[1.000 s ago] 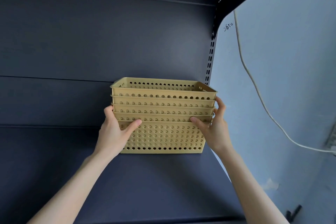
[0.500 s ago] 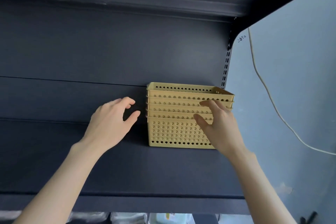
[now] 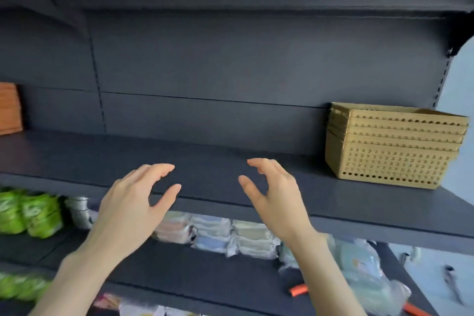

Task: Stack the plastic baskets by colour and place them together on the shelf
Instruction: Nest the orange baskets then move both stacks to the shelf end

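- Nested stack of yellow perforated baskets [image 3: 392,146] stands upright at the right end of the shelf [image 3: 218,167], by the rear panel.
- Left hand [image 3: 133,202] hovers over the shelf's front edge near the middle. Its fingers [image 3: 159,170] are loosely curled and spread, holding nothing.
- Right hand [image 3: 277,197] is just beside it, palm toward the left hand, fingers loose and empty, well apart from the baskets.
- Orange stack [image 3: 9,108] sits at the shelf's far left end, cut off by the frame.
- Lower shelf [image 3: 179,269] carries green packets [image 3: 30,213] at its left end and pastel packs [image 3: 218,233] near the middle, all blurred.
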The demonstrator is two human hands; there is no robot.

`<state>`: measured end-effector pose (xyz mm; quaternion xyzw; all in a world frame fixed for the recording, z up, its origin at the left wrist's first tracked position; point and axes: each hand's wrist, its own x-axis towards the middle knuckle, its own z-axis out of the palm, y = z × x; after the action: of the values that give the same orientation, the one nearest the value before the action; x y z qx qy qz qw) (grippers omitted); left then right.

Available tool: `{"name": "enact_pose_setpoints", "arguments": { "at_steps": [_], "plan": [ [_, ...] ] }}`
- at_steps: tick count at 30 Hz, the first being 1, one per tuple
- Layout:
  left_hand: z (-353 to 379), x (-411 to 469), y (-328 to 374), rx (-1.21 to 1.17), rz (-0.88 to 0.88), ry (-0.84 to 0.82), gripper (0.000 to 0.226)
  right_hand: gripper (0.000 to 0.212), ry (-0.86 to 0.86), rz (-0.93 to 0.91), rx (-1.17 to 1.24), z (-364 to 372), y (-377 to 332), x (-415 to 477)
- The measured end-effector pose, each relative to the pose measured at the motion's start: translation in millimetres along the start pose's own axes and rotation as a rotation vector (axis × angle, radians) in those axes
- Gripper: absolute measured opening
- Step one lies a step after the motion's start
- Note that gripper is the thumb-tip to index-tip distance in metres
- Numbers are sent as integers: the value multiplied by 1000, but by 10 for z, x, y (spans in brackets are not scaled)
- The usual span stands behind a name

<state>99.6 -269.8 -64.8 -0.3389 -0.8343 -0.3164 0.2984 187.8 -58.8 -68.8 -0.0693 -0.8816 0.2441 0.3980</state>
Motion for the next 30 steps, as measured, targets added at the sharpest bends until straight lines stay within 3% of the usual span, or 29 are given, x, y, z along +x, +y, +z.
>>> {"name": "enact_pose_setpoints", "arguments": {
  "at_steps": [10,18,30],
  "plan": [
    [-971,178,-1589,18,-67,126,49,31,-32,-141,134,1366,-1363,606],
    [-1387,534,-3222,135,-141,98,51,33,-81,-159,263,2953,-2186,1329],
    [-2312,912,-5752,127,-292,192,30,34,-187,-208,343,5117,-3692,2240]
  ]
}}
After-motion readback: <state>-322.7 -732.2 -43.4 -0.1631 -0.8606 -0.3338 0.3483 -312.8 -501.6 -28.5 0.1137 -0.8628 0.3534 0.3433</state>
